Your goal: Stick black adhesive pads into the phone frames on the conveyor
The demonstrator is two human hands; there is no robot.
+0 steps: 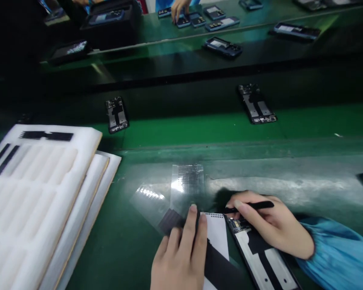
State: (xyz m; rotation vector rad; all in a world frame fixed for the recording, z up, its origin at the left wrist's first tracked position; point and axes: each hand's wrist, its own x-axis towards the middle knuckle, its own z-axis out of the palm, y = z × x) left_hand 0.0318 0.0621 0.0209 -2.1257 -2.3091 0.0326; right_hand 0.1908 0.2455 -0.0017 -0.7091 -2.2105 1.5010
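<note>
My right hand [268,223] pinches black tweezers [261,205], their tip between the top of an open phone body [270,262] and a white sheet [218,233] with small black dots along its top edge. My left hand [181,251] lies with fingers stretched out at the left edge of that sheet, beside a black strip [222,266] that crosses it. Just beyond the left fingertips is a clear film [187,183] with rows of small dark marks. Another clear film [151,201] with a dark patch lies to its left, partly under the fingers.
White foam trays [48,193] are stacked at the left, the top one holding black strips. Two open phone bodies [117,114] [256,103] lie on the green belt [181,131] ahead. Across the line, another person's hand [180,8] touches phone parts. A dark device sits at the right edge.
</note>
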